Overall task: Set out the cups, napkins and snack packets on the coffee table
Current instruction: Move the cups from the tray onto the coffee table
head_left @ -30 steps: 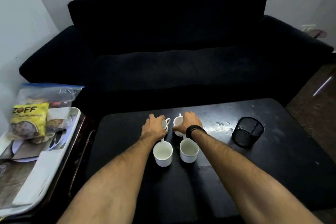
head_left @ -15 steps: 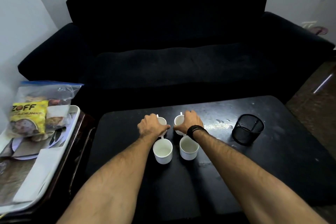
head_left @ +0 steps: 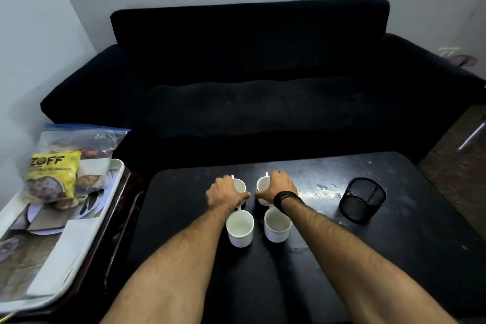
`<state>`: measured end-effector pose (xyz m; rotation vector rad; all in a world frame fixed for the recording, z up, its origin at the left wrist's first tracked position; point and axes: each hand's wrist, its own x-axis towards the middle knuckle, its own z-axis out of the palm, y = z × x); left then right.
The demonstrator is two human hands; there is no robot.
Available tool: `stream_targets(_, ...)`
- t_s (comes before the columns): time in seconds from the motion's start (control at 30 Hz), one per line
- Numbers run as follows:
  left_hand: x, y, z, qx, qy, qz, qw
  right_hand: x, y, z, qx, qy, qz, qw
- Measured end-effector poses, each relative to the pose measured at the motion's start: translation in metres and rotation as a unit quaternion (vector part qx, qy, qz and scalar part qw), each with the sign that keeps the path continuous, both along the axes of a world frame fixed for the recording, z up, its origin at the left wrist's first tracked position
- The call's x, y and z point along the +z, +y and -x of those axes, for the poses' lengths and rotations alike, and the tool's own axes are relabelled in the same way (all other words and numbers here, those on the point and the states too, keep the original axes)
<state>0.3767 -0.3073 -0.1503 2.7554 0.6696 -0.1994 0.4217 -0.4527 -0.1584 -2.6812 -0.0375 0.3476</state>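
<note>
Several white cups stand in a square on the black coffee table (head_left: 394, 258). My left hand (head_left: 223, 193) is wrapped around the far left cup (head_left: 239, 184). My right hand (head_left: 277, 188), with a dark wristband, grips the far right cup (head_left: 262, 183). Two near cups (head_left: 239, 227) (head_left: 276, 225) stand free, just below my wrists. On the white tray (head_left: 117, 171) at the left lie a yellow snack packet (head_left: 54, 175), a clear zip bag (head_left: 86, 142) of more packets and a white napkin (head_left: 63, 252).
A black mesh holder (head_left: 362, 198) stands on the table's right side. A black sofa (head_left: 249, 81) runs behind the table. The tray rests on a dark wooden side table (head_left: 121, 208) at the left. Bare floor (head_left: 457, 173) shows at the right.
Both hands stay on the two far cups. My left hand has turned its cup so the handle points away. The view has tilted slightly.
</note>
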Motion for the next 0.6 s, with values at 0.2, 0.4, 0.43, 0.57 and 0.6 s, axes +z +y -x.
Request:
stream_targets(0.2, 0.009, 0.007, 0.015, 0.030, 0.007, 0.037, 0.999, 0.013, -0.002, 0.008, 0.013, -0.099, 0.062, 0.993)
stream_targets(0.4, 0.046, 0.059, 0.043, 0.049, -0.011, 0.025, 0.998, 0.051, 0.010, 0.017, 0.046, -0.156, 0.022, 0.987)
stream_targets(0.43, 0.054, 0.065, 0.049, 0.049, -0.018, 0.019, 0.998, 0.059, 0.015, 0.020, 0.053, -0.156, 0.020, 0.986)
stream_targets(0.57, 0.089, 0.102, 0.099, 0.062, -0.037, 0.002, 0.997, 0.081, 0.065, 0.047, 0.105, -0.144, 0.010, 0.984)
stream_targets(0.6, 0.094, 0.113, 0.111, 0.066, -0.041, 0.003, 0.997, 0.084, 0.080, 0.054, 0.117, -0.142, 0.009, 0.983)
